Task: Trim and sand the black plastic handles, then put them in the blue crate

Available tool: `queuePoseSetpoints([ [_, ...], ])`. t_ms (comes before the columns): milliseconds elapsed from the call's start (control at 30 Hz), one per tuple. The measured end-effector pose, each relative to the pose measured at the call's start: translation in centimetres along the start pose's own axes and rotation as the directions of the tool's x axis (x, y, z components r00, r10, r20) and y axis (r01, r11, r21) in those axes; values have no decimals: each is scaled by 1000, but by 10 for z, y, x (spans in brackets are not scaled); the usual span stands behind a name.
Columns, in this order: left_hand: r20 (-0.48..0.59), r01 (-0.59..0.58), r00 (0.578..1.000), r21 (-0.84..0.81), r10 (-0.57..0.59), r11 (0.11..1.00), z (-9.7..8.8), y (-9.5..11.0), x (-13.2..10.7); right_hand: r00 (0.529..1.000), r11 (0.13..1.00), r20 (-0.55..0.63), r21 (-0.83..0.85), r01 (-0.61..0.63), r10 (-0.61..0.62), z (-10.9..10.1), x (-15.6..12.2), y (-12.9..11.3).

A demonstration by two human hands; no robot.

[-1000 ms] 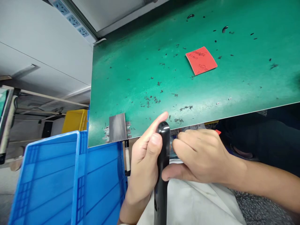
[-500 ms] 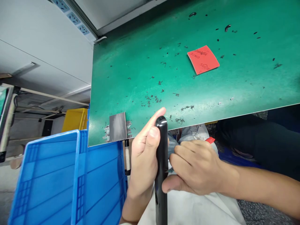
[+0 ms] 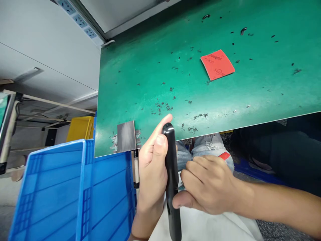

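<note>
My left hand (image 3: 151,170) grips a long glossy black bar (image 3: 172,167) upright, with its thumb along the side and its top end standing clear above the fingers. My right hand (image 3: 207,187) wraps the bar from the right, thumb below and fingers curled towards it. Those fingers may pinch something small and pale against the bar, but it is mostly hidden. A red sanding pad (image 3: 217,65) lies on the green bench mat (image 3: 150,73), well beyond both hands.
A blue plastic crate (image 3: 50,194) stands left of my hands, below the bench edge. Dark shavings speckle the mat, and a grey metal plate (image 3: 126,136) lies at its near edge. A yellow bin (image 3: 80,129) stands behind the crate. A white cloth (image 3: 213,227) covers my lap.
The black bar has tilted, its top end moving left. My right hand has slid lower along it, showing more of the jeans behind. The red pad has not moved.
</note>
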State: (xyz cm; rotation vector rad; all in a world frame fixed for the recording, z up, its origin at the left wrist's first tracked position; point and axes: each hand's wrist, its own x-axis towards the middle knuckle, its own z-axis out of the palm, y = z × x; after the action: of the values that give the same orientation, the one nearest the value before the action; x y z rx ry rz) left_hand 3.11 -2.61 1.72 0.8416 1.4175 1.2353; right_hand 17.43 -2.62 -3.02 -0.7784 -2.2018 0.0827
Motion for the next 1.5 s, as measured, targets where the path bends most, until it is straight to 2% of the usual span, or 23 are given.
queuePoseSetpoints([
  [167, 29, 13, 999, 46, -15, 999, 0, 4, 2, 1000, 1000, 3, 9, 7, -7, 3, -3, -3],
  [500, -37, 32, 999, -84, -35, 996, 4, 1, 12, 998, 996, 22, 66, 57, -59, 10, -10, -7],
  [733, -37, 19, 999, -202, -26, 979, 5, 0, 23, 997, 994, 40, 94, 58, -62, 15, -19, -13],
  [1000, -63, -46, 997, -204, 33, 978, 3, 3, 34, 998, 991, 3, 117, 61, -62, 22, -25, -21],
  [1167, -94, -59, 995, -200, 41, 978, 0, 0, 41, 999, 993, -31, 110, 35, -31, 25, -26, -25],
  [1333, -120, -60, 992, -280, 27, 958, -3, -3, 49, 998, 995, -43, 85, 44, -40, 27, -26, -25],
  [1500, -182, -81, 983, -290, 28, 954, -7, 0, 57, 997, 999, -67, 37, 31, -29, 28, -28, -26],
])
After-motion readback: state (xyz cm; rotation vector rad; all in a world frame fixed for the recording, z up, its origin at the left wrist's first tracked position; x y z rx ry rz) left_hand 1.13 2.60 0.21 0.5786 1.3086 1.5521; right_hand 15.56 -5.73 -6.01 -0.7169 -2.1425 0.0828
